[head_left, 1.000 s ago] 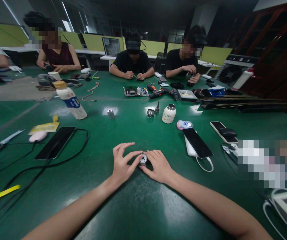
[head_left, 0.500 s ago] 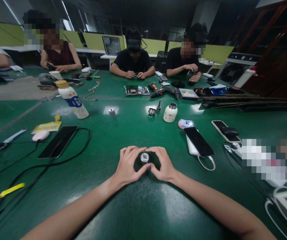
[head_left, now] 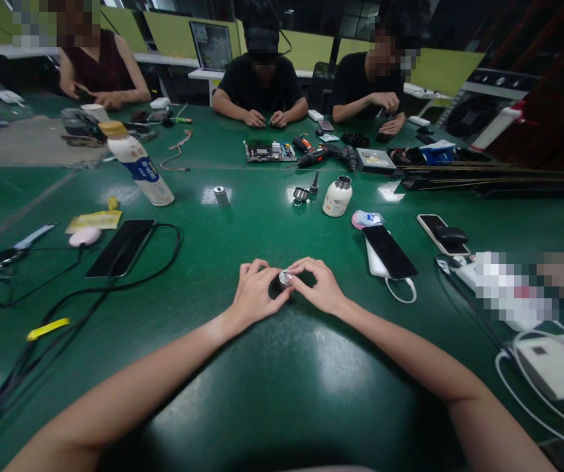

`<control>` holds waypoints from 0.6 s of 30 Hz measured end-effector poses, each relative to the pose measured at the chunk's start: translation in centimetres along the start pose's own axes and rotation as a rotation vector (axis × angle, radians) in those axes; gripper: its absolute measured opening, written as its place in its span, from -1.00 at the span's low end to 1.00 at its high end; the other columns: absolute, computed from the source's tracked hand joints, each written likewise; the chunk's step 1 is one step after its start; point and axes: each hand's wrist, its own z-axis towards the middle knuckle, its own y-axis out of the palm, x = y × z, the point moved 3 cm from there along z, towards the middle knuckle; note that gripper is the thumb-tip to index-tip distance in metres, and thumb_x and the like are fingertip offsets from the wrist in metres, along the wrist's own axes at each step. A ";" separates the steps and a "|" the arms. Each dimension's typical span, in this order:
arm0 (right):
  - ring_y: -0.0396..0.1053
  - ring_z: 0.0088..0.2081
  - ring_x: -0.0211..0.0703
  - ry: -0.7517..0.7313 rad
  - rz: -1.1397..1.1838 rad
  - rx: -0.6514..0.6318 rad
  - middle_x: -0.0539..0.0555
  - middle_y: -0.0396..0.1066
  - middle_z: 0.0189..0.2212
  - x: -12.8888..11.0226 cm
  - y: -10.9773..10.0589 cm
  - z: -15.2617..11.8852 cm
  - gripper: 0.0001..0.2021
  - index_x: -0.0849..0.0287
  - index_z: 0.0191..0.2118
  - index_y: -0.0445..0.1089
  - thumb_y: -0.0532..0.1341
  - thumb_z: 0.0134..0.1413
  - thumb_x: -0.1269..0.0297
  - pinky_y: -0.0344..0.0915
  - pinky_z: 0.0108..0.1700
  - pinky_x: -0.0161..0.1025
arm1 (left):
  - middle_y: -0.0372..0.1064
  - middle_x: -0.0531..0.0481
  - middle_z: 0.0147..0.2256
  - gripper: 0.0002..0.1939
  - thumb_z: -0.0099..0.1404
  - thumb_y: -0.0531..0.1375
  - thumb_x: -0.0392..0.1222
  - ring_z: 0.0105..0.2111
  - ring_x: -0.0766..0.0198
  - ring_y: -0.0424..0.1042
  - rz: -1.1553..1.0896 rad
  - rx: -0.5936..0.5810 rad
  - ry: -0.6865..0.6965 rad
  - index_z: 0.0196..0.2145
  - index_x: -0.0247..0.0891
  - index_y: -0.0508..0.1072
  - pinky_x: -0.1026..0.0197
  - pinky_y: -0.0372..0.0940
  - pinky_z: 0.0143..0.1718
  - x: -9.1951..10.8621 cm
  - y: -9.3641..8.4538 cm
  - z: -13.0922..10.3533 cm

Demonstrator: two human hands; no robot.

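Note:
A small silver metal cylinder (head_left: 285, 280) stands upright on the green table (head_left: 272, 229), between my two hands. My left hand (head_left: 261, 293) curves around its left side, fingertips and thumb against it. At its top right, the thumb and fingertips of my right hand (head_left: 317, 284) are pinched on the upper edge. A similar silver cylinder (head_left: 221, 196) stands farther off to the left. Beyond my hands to the right are a cream bottle (head_left: 337, 198) without a lid, a small metal ring-shaped part (head_left: 300, 195) and a dark tool bit (head_left: 314, 183).
On the left lie a phone (head_left: 122, 249), black cables, a watch (head_left: 5, 257) and a milk bottle (head_left: 141, 167). Phones (head_left: 390, 252) and a power strip (head_left: 517, 308) are on the right. A circuit board (head_left: 268, 151) and drills (head_left: 340, 155) lie farther back. Several people sit around the table.
The view has tilted down. My right thumb and fingertips have closed onto the top of the cylinder, and my left fingers have come closer around its side.

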 end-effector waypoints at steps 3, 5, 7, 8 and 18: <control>0.46 -0.26 -0.17 0.044 0.002 -0.064 0.01 0.52 -0.33 -0.3 -0.2 0.6 -0.91 0.12 -0.31 0.46 0.29 0.11 0.23 0.26 -0.11 -0.18 | 0.55 -0.07 -0.33 -0.77 0.20 0.21 -0.05 -0.16 0.00 0.36 -0.006 -0.005 -0.002 -0.27 -0.23 0.50 -0.02 0.09 -0.14 -0.1 0.0 0.0; 0.45 -0.29 -0.19 0.034 -0.048 -0.095 -0.01 0.51 -0.34 -0.5 -0.2 0.9 -0.87 0.12 -0.25 0.47 0.31 0.09 0.22 0.26 -0.13 -0.20 | 0.55 -0.07 -0.33 -0.77 0.19 0.21 -0.07 -0.15 -0.01 0.35 -0.005 0.002 0.007 -0.26 -0.24 0.50 -0.03 0.10 -0.15 -0.1 0.1 0.0; 0.45 -0.30 -0.20 0.016 -0.104 -0.119 -0.02 0.52 -0.34 -0.7 -0.2 1.1 -0.86 0.10 -0.22 0.49 0.32 0.07 0.23 0.25 -0.12 -0.20 | 0.54 -0.07 -0.34 -0.77 0.17 0.21 -0.08 -0.16 -0.01 0.35 -0.007 0.007 0.013 -0.26 -0.25 0.50 -0.03 0.11 -0.16 -0.2 0.1 0.0; 0.45 -0.29 -0.20 0.009 -0.123 -0.128 -0.02 0.53 -0.34 -0.8 -0.2 1.2 -0.86 0.09 -0.23 0.50 0.32 0.07 0.23 0.24 -0.11 -0.19 | 0.54 -0.07 -0.35 -0.77 0.16 0.21 -0.08 -0.17 -0.01 0.35 -0.010 0.010 0.011 -0.26 -0.25 0.50 -0.03 0.11 -0.17 -0.2 0.1 0.1; 0.49 -0.31 -0.19 0.032 -0.017 -0.193 -0.01 0.57 -0.36 -1.4 -0.4 2.7 -0.94 0.09 -0.34 0.57 0.34 0.06 0.26 0.34 -0.15 -0.23 | 0.52 -0.07 -0.38 -0.80 0.15 0.24 -0.07 -0.19 -0.01 0.32 -0.036 0.020 -0.007 -0.34 -0.25 0.47 0.01 0.16 -0.23 -0.5 0.2 0.2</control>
